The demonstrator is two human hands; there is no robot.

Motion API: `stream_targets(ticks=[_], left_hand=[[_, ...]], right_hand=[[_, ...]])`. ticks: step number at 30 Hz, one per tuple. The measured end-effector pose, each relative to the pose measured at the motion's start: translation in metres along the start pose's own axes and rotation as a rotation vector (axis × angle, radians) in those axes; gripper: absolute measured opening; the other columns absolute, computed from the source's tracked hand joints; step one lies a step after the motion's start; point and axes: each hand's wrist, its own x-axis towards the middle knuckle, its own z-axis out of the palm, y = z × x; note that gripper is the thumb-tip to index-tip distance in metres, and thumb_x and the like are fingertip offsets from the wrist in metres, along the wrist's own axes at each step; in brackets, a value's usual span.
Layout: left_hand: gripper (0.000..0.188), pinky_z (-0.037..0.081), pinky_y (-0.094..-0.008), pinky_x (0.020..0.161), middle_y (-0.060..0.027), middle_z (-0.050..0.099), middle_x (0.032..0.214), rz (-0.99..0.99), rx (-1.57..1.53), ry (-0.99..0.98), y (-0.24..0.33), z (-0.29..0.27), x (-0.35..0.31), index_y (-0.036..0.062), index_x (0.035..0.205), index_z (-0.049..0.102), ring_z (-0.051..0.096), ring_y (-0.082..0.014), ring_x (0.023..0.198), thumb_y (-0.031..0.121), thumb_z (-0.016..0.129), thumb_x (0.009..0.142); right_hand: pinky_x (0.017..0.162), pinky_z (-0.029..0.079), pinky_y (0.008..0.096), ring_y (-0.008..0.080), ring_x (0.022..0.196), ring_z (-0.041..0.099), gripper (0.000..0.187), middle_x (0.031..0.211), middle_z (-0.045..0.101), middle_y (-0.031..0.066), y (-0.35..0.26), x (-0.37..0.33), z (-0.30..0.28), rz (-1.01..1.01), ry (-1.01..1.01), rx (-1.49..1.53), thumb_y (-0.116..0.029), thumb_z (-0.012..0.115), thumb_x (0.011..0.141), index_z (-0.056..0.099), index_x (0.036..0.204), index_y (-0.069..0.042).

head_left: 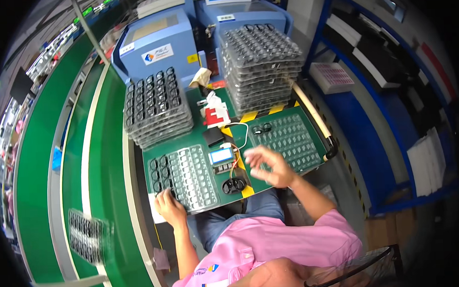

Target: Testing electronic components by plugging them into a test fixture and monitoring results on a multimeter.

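Note:
My left hand [170,208] is at the near left corner of a clear plastic tray [193,177] on the green table. Its fingers close on a small black part [172,192] at the tray's edge. Black rounded parts [160,171] fill the left columns of this tray. My right hand [269,166] hovers with fingers apart and nothing visible in it, between a small screen device [221,156] and a second clear tray [287,141]. That tray holds a few black parts [262,128] at its far left corner. A black oval fixture [234,185] lies near the front edge, wired to the device.
Stacked trays of black parts [155,108] stand at the back left, and a taller tray stack [259,66] at the back right. Blue machines [158,47] are behind. A black box [213,137] and red-white scraps [216,113] lie mid-table. A green conveyor [112,183] runs along the left.

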Motion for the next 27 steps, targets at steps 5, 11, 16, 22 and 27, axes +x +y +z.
stream_targets(ticks=[5,11,16,22,27], left_hand=[[0.03,0.045,-0.0512,0.104,-0.0122,0.067,0.122,-0.059,0.055,0.024,-0.001,0.005,-0.007,0.0051,0.121,0.07,0.058,-0.039,0.115,0.0,0.066,0.091],[0.029,0.043,-0.0508,0.102,-0.0132,0.067,0.114,-0.075,0.02,0.053,0.001,0.007,-0.001,0.0059,0.121,0.069,0.057,-0.0381,0.111,0.001,0.065,0.093],[0.029,0.045,-0.0516,0.097,-0.0146,0.065,0.112,-0.058,-0.052,0.058,0.0,0.001,-0.003,0.0086,0.12,0.071,0.058,-0.0389,0.107,0.0,0.066,0.093],[0.032,0.045,-0.0511,0.094,-0.0153,0.063,0.114,-0.105,-0.084,0.076,0.005,0.01,-0.008,0.0097,0.122,0.072,0.058,-0.0388,0.107,-0.001,0.064,0.093],[0.036,0.046,-0.0476,0.093,-0.0119,0.062,0.112,-0.15,-0.036,0.104,-0.002,0.002,-0.014,0.0126,0.12,0.074,0.059,-0.0355,0.106,-0.001,0.066,0.088]], right_hand=[[0.086,0.054,0.0267,0.0114,0.096,0.066,0.051,0.114,0.067,0.0048,-0.029,0.075,-0.085,-0.205,0.371,-0.354,-0.002,0.073,0.096,0.056,0.144,-0.002],[0.078,0.058,0.0298,0.0142,0.093,0.07,0.036,0.104,0.072,0.0062,-0.052,0.22,-0.186,-0.397,0.617,-0.663,-0.006,0.072,0.098,0.065,0.133,-0.006],[0.082,0.06,0.0374,0.0272,0.092,0.075,0.023,0.096,0.076,0.0126,-0.023,0.331,-0.249,-0.36,0.631,-0.941,-0.01,0.068,0.096,0.072,0.119,-0.005],[0.116,0.046,0.0462,0.0409,0.139,0.055,0.047,0.149,0.057,0.0232,0.031,0.394,-0.288,-0.049,0.444,-1.24,-0.009,0.062,0.096,0.06,0.143,-0.005],[0.111,0.05,0.049,0.0427,0.131,0.061,0.049,0.141,0.065,0.0249,0.061,0.429,-0.264,0.17,0.377,-1.343,-0.008,0.064,0.089,0.067,0.138,-0.007]])
